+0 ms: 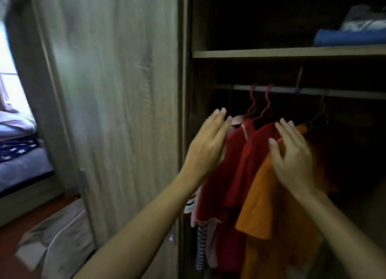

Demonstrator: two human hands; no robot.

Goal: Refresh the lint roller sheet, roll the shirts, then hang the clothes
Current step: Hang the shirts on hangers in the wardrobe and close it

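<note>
Spacing the hung clothes along the rail (292, 90) looks like the step: left hand (206, 145) open beside the red shirts (246, 153), right hand (292, 153) open on the orange shirt (263, 205); slide hangers, not fabric.

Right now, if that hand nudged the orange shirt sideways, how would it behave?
The orange shirt would probably swing and fold, since it drapes limply in soft folds. It looks light, being thin cloth. Its hanger hooks over the rail, so it would likely slide along rather than drop. The right hand lies open against it.
</note>
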